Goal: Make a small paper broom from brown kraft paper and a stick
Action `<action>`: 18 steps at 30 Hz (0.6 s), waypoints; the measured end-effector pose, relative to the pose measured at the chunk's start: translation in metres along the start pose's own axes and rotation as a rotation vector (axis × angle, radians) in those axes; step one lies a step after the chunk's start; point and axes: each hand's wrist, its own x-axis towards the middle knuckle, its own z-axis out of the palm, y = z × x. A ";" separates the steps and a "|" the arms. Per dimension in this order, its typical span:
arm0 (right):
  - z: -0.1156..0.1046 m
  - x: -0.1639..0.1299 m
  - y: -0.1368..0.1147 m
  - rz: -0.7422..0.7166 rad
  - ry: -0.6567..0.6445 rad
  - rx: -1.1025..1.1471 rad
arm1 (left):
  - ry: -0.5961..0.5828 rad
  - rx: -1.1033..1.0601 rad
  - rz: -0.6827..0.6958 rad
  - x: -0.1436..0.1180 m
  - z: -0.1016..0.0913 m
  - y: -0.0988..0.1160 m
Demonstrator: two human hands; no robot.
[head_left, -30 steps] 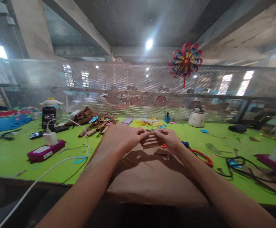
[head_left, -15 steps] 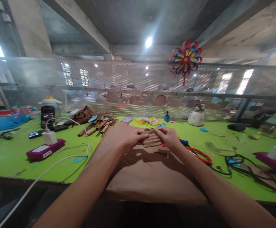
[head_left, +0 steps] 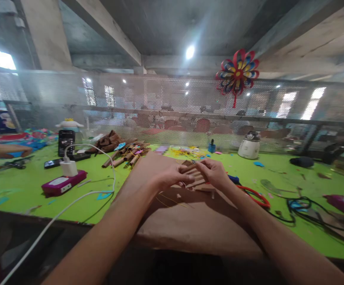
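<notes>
Concrete beams overhead w/ a round lamp (head_left: 190,52), and a perforated metal screen (head_left: 166,107) runs along the back of a lime-green table (head_left: 26,186). Red-blue-yellow paper pinwheel flower (head_left: 237,72) hangs on the screen, upper right.

Both hands meet mid-table over a big sheet of brown kraft paper (head_left: 189,225). Left hand (head_left: 160,171) and right hand (head_left: 215,172) each pinch one end of a small pleated brown paper piece (head_left: 194,177), fingers closed on it, the piece lifted slightly and tilted, just above the sheet. Thin yellow strands (head_left: 172,200) lie on the sheet just below the hands.

Left side: white charger plug (head_left: 68,168) sits on a magenta power bank (head_left: 63,183), white cable (head_left: 56,215) running off toward the near edge. Behind it a black phone (head_left: 66,142) stands upright, screen lit; any writing on it too small to read. Pile of rolled brown paper tubes (head_left: 127,154) lies nr the left hand, further back. Another person's hand (head_left: 2,149) shows at the far left edge.

Right side: red-handled scissors (head_left: 253,196) just beside the right wrist, tangle of black cable (head_left: 302,208) beyond, white kettle-like gadget (head_left: 248,145) by the screen. No brand or label legible anywhere
</notes>
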 end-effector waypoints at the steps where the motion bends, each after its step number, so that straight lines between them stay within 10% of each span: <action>1: 0.001 0.000 0.001 0.000 0.002 -0.011 | 0.004 0.008 0.004 0.000 0.000 -0.001; 12: -0.023 0.014 0.032 0.218 0.129 -0.161 | 0.146 -0.088 -0.093 0.000 -0.006 0.001; 18: -0.044 0.019 0.053 0.299 -0.025 -0.441 | 0.245 -0.186 -0.051 0.000 -0.007 0.006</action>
